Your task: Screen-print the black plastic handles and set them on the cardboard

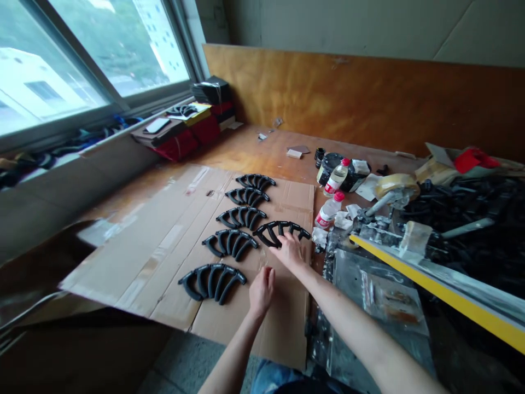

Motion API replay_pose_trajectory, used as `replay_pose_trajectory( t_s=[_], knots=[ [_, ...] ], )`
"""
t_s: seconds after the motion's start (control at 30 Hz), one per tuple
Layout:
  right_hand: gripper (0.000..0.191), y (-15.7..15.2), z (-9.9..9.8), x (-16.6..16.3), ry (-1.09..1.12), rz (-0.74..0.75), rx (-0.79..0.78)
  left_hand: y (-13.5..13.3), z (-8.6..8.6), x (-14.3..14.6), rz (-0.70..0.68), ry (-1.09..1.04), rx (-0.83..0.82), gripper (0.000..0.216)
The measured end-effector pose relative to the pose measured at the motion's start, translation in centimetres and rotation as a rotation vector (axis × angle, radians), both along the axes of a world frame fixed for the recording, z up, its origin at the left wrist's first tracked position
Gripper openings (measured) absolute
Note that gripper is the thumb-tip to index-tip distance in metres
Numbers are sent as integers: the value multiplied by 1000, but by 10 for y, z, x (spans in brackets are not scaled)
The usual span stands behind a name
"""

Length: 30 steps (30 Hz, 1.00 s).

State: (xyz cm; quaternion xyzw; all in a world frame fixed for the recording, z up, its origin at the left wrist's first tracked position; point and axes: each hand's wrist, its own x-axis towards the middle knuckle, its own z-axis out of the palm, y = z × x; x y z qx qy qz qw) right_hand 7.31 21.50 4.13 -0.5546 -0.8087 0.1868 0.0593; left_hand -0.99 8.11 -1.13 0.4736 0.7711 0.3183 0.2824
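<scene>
Several fans of curved black plastic pieces lie in a column on a flattened cardboard sheet (156, 257); the nearest fan (211, 280) is at the front. One more fan of black pieces (281, 231) lies to the right of the column. My right hand (289, 250) rests on this fan's near edge, fingers curled down onto the pieces. My left hand (261, 291) hovers just over the cardboard beside the nearest fan, fingers loosely bent, with nothing visible in it.
Two clear bottles with red caps (330, 210) stand right of the cardboard by a black jar (329, 163). A cluttered metal plate with a yellow bar (443, 293) and a heap of black parts (488, 219) fill the right. A window ledge runs along the left.
</scene>
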Motion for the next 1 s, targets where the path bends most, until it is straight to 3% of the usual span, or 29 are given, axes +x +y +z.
replay_pose_trajectory(
  t_s=[0.17, 0.3, 0.43, 0.57, 0.67, 0.73, 0.8, 0.9, 1.0],
  knots=[
    [43, 121, -5, -31, -75, -161, 26, 8, -24, -2, -128, 204, 52, 30],
    [44, 194, -17, -49, -128, -192, -7, 4, -44, -4, -157, 259, 74, 29],
    [41, 231, -28, -63, -145, -205, -28, 2, -64, -4, -157, 257, 90, 25],
    [44, 243, -32, -69, -117, -207, -33, 1, -81, -6, -169, 276, 99, 24],
    [58, 231, -29, -70, -82, -232, -64, 2, -80, -7, -205, 281, 74, 25],
    [65, 206, -26, -69, -38, -185, -36, 3, -74, -9, -207, 308, 91, 26],
    [61, 166, -26, -65, 26, -52, 30, 5, -67, -12, -202, 341, 124, 26],
    [40, 88, -28, -51, 91, 213, 120, 9, -62, -20, -223, 341, 160, 27],
    [33, 14, -28, -15, 108, 453, 223, 17, -63, -27, -280, 281, 263, 24]
  ],
)
